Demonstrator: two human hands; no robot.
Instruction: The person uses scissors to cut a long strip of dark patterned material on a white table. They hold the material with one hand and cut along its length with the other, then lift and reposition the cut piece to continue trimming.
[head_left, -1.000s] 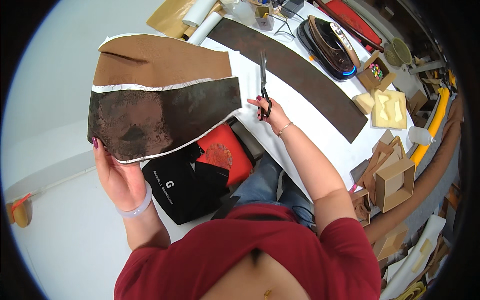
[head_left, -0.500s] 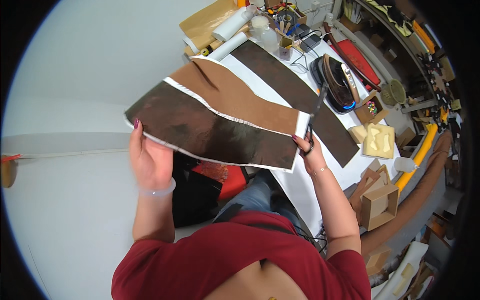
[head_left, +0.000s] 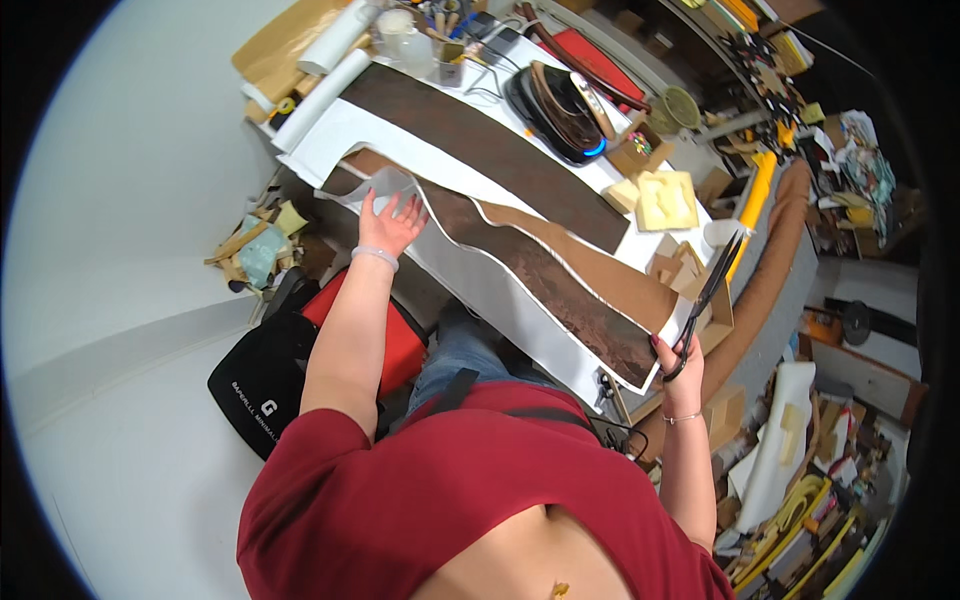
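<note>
A dark brown, leather-look panel [head_left: 520,258] with a lighter brown section [head_left: 610,275] and white edges slants across the view in front of me. Its near side folds down, showing a whitish-grey backing [head_left: 463,268]. My left hand [head_left: 395,222] lies against the panel's far-left end, palm up, with its fingers spread. My right hand [head_left: 684,368] pinches the near-right corner and also has black-handled scissors [head_left: 712,282] hooked on its fingers. The scissors' blades point up and away. Part of the far-left end is curled and hidden.
On the white table [head_left: 345,135] lies a long dark brown strip [head_left: 480,150]. Behind it stands an iron [head_left: 555,112] with a blue light. Yellow foam blocks [head_left: 667,200], a small cardboard box [head_left: 638,150] and white rolls [head_left: 325,95] surround it. A black-and-red chair [head_left: 270,370] stands left of me.
The panel has swung down and to the right with my right hand. My left hand has moved up and right, from gripping the panel's edge to spreading its fingers. The view has shifted right.
</note>
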